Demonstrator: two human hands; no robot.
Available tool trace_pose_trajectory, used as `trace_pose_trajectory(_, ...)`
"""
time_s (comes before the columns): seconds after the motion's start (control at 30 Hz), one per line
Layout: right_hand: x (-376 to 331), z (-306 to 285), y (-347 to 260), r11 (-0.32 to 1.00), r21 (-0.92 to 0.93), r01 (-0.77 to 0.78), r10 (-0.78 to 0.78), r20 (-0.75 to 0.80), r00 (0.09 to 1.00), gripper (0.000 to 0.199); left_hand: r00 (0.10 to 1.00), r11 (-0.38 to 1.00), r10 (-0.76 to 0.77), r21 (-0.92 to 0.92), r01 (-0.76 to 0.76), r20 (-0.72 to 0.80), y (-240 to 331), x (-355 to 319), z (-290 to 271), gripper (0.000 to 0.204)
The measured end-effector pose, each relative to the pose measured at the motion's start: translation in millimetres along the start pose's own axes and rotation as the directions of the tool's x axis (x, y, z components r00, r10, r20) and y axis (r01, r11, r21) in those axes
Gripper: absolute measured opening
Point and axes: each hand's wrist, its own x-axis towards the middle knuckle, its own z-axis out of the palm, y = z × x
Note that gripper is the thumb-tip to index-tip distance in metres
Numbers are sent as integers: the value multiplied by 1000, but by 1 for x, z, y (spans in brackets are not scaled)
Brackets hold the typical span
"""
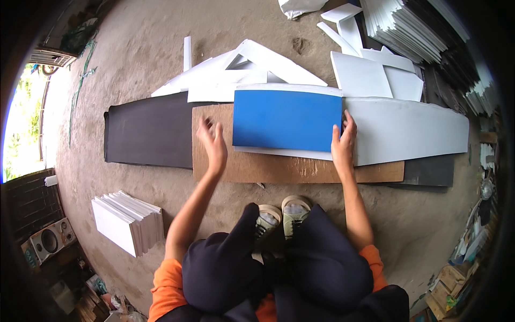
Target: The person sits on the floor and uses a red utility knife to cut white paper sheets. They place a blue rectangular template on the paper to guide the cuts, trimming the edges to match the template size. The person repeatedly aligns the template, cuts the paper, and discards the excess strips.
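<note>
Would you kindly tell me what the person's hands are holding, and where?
The right hand grips the flat blue rectangular sheet at its right edge. The left hand is open above the brown wooden board, holding nothing.

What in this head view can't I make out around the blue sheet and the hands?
- Left hand: motion-blurred, so finger pose unclear.
- Right hand: at the blue sheet edge; fingertip contact underneath hidden.
- White sheet under blue: overlap covered.
- Brown board: far part covered by the sheets.
</note>
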Motion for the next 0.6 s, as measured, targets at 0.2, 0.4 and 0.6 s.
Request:
trace_pose_trajectory(0.2,31,18,-4,957,-285,57,-47,43,998,52,951,929,11,350,-124,308,-2,40,45,60)
trace_pose_trajectory(0.4,32,27,4,996,-91,13,-19,-68,998,52,947,976,-163,-92,195,279,2,42,48,50)
trace_pose_trajectory(0.6,30,12,-40,852,501,154,-112,-112,987,57,951,902,173,-430,-49,255,9,44,-2,47)
